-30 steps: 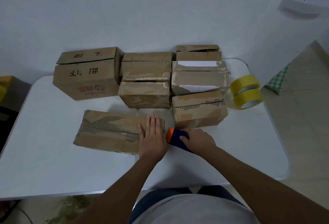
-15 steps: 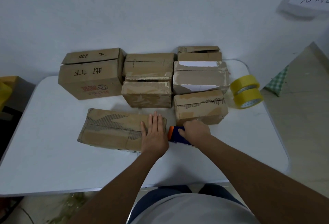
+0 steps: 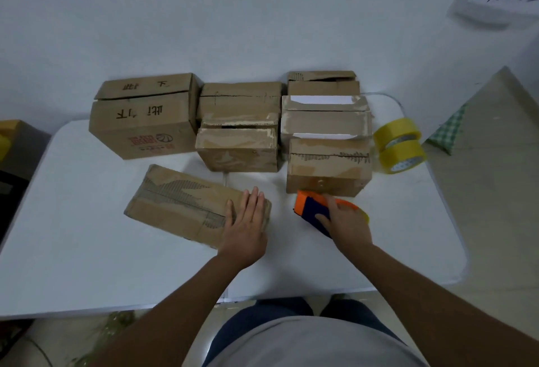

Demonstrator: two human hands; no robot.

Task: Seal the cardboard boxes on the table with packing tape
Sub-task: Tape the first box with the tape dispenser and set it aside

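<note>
Cardboard fills the far half of the white tabletop [image 3: 73, 221]; one long flat box [image 3: 180, 203] lies nearest the person, turned at a slant, with the left hand [image 3: 245, 221] pressed flat on its right end, fingers straight and together; the right hand [image 3: 344, 221] has its grip curled round an orange and blue tape dispenser [image 3: 309, 209], which sits on the tabletop just in front of a small box [image 3: 326, 168] and well apart from the long one. Behind stand more boxes: a large printed box [image 3: 143, 121] at the left, a middle pair [image 3: 239, 130], and a right-hand stack [image 3: 323, 113] whose flaps look loose or gapped; two yellow tape rolls [image 3: 399, 145] rest stacked at the right edge.

As for progress, I judge the work to be early; whether fresh tape lies along the long box's seam I cannot tell, since the dim light hides any sheen; the boxes behind show open seams and raised flaps, so most of the sealing appears left to do.
</note>
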